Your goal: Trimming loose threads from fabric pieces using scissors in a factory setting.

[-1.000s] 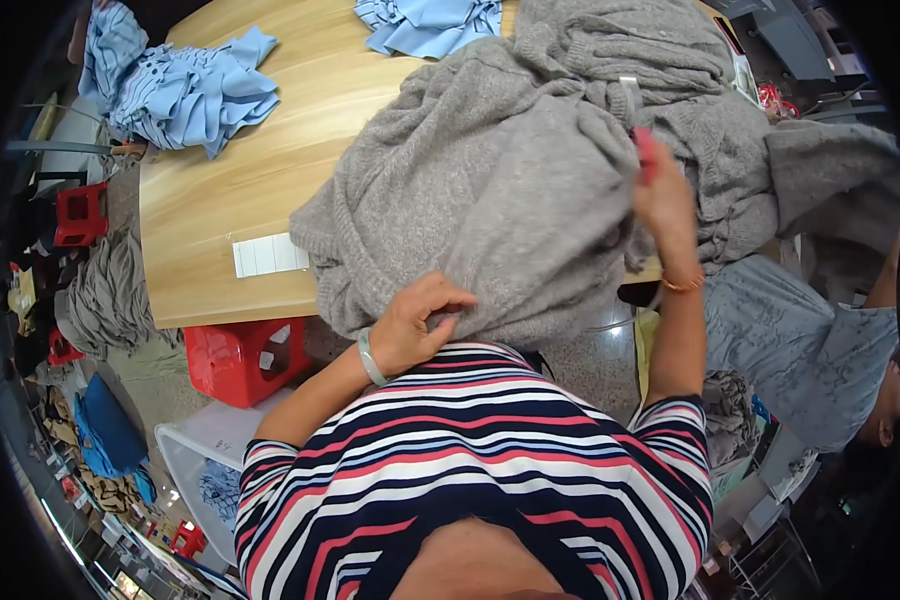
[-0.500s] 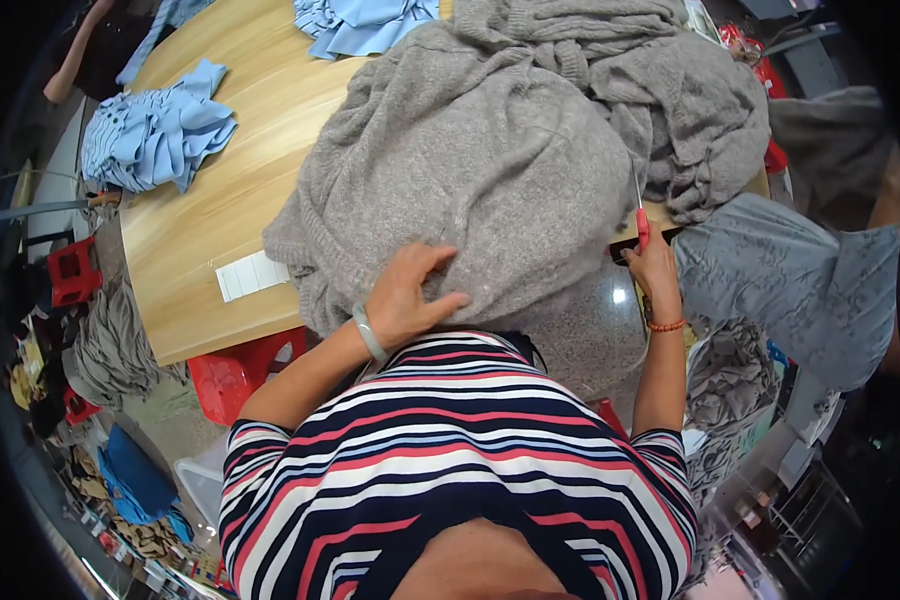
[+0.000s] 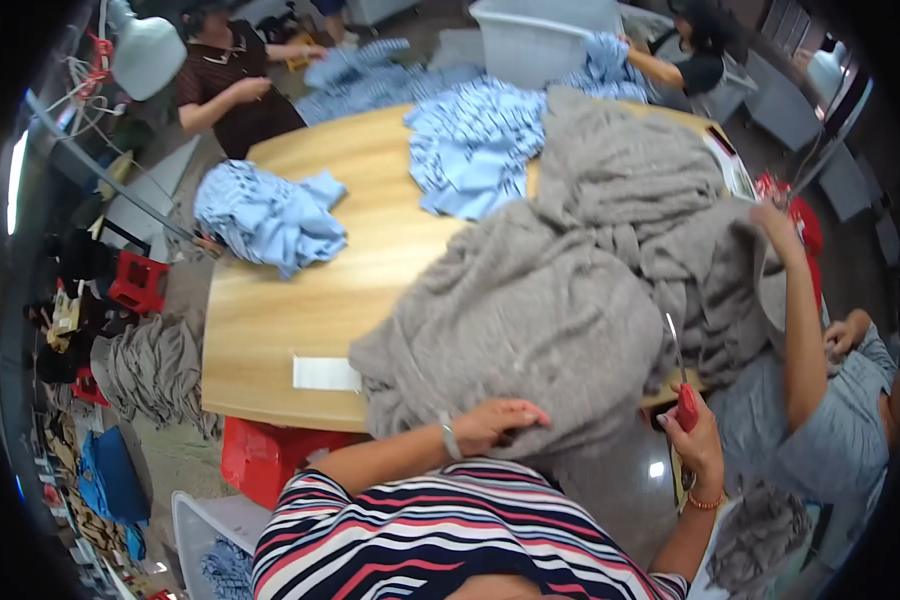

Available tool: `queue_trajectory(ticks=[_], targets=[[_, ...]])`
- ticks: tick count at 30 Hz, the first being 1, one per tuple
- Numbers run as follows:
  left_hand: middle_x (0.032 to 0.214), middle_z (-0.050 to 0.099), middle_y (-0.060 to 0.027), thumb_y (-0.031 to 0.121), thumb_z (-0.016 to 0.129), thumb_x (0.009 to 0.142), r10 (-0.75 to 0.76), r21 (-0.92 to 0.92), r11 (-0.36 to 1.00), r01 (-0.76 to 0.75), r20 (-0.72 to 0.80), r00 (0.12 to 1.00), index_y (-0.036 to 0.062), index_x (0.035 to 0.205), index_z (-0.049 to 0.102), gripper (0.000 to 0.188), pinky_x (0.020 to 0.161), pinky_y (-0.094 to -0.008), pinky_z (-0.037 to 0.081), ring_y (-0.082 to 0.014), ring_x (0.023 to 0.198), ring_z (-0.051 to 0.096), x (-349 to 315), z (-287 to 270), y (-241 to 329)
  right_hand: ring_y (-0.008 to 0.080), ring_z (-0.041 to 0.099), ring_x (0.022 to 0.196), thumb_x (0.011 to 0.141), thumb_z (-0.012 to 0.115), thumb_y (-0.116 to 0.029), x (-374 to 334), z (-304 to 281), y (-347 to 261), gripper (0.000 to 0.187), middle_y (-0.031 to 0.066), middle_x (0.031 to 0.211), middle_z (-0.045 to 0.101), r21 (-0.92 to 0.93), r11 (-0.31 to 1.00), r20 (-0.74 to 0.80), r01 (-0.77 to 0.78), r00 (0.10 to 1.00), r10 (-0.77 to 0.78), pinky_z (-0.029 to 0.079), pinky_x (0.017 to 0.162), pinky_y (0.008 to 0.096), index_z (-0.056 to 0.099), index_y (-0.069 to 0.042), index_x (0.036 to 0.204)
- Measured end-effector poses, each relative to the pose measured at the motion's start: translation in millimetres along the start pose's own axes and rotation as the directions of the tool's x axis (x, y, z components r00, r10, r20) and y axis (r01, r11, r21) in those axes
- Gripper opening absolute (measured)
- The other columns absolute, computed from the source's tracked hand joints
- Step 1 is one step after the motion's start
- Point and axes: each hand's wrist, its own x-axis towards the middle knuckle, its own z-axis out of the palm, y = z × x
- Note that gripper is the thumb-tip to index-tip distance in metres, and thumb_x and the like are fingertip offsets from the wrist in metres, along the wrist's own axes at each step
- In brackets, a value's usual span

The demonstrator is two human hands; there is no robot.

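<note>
A large grey knit garment (image 3: 530, 330) lies spread over the near right part of the table. At its near edge my left hand (image 3: 495, 425) is closed, the fingers curled and pressed on a bit of the knit. To the right, my right hand (image 3: 698, 445) is closed round the red handle of a tool (image 3: 687, 405) with a thin metal shaft pointing up and away; its exact kind cannot be made out. The shaft's tip is beside the garment's right edge. More grey knit cloth (image 3: 630, 165) is heaped behind and to the right.
The wooden table (image 3: 300, 310) also bears blue garments (image 3: 270, 215) and a white paper strip (image 3: 326, 374). A co-worker in grey (image 3: 810, 430) at the right reaches onto the grey cloth. Two more people are beyond the table, near a white bin (image 3: 545, 40). A red stool (image 3: 260, 460) is below the near edge.
The view has tilted up, showing more of the far side. My left hand has gone from spread fingers to curled ones at the garment's edge. A co-worker's arm has come in at right.
</note>
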Motion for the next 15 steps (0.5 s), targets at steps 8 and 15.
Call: queue_trajectory(ticks=[8, 15], targets=[[0.097, 0.061, -0.0065, 0.023, 0.063, 0.086, 0.309, 0.522, 0.77, -0.366, 0.197, 0.931, -0.0001, 0.141, 0.031, 0.067, 0.067, -0.0269, 0.044, -0.0146, 0.078, 0.054, 24, 15, -29, 0.0423, 0.061, 0.091, 0.076, 0.069, -0.033, 81, 61, -37, 0.055, 0.024, 0.093, 0.064, -0.342, 0.939, -0.099, 0.033, 0.993, -0.071, 0.049, 0.079, 0.0456, 0.052, -0.004, 0.12], [0.103, 0.061, -0.0122, 0.033, 0.057, 0.089, 0.146, 0.923, 0.095, -0.374, 0.359, 0.922, 0.0071, 0.118, 0.06, 0.04, 0.084, -0.0408, 0.036, -0.0279, 0.1, 0.052, 20, 34, -24, 0.0438, 0.057, 0.101, 0.078, 0.065, -0.029, 117, 104, -37, 0.046, 0.0278, 0.103, 0.061, -0.466, 0.881, -0.027, -0.079, 0.997, 0.075, 0.045, 0.087, 0.0476, 0.052, -0.005, 0.115]])
